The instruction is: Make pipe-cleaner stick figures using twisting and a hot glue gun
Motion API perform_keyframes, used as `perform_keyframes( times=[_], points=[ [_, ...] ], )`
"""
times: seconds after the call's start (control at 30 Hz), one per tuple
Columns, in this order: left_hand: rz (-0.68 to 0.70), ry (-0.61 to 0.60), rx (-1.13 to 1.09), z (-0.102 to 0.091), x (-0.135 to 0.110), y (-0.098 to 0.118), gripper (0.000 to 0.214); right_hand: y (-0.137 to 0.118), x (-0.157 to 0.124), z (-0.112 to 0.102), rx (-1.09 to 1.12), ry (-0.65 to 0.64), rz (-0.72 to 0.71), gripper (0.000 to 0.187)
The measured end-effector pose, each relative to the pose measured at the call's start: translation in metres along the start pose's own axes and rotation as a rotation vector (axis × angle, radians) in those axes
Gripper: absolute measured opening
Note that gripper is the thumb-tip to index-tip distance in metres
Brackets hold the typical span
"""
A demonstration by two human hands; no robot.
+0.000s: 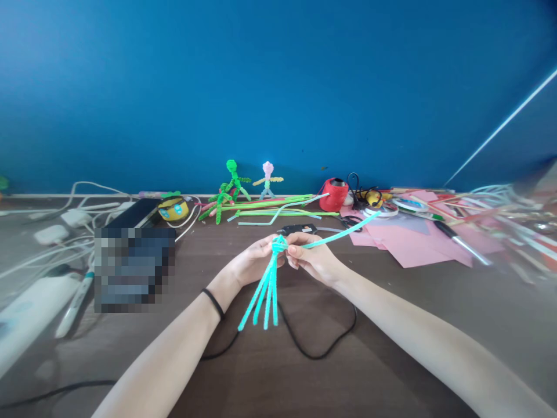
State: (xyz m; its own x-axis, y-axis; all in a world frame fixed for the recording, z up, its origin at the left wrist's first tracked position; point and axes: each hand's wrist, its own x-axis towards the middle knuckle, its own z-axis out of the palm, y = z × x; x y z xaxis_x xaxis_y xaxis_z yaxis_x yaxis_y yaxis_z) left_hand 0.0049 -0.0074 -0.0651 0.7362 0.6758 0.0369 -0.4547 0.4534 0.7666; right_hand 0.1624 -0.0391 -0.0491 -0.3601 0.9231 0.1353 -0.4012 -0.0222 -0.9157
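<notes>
Turquoise pipe cleaners are bunched together at a wound knot, with several straight ends fanning down toward me. My left hand is closed on the knot from the left, a black band round its wrist. Thumb and fingers of my right hand pinch the knot's right side, where one long turquoise strand runs out to the upper right. The fingertips partly hide the knot. Just behind my hands lies a black glue gun, mostly covered.
Pipe-cleaner figures, one green and one pink-headed, stand by the blue wall. Loose pipe cleaners lie before them. Pink paper and a marker are right; cables and a pixelated dark object left. A black cord loops in front.
</notes>
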Motion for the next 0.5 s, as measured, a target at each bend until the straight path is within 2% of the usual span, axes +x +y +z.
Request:
perform_keyframes(
  times=[0.13, 0.5],
  points=[
    [0.000, 0.016, 0.003, 0.0032, -0.0012, 0.0002, 0.025, 0.0005, -0.0009, 0.0003, -0.003, 0.018, 0.021, 0.021],
    [-0.025, 0.041, 0.026, 0.0049, -0.0026, 0.0008, 0.027, -0.0008, -0.0019, -0.0006, 0.053, -0.046, 0.066, 0.015]
  ],
)
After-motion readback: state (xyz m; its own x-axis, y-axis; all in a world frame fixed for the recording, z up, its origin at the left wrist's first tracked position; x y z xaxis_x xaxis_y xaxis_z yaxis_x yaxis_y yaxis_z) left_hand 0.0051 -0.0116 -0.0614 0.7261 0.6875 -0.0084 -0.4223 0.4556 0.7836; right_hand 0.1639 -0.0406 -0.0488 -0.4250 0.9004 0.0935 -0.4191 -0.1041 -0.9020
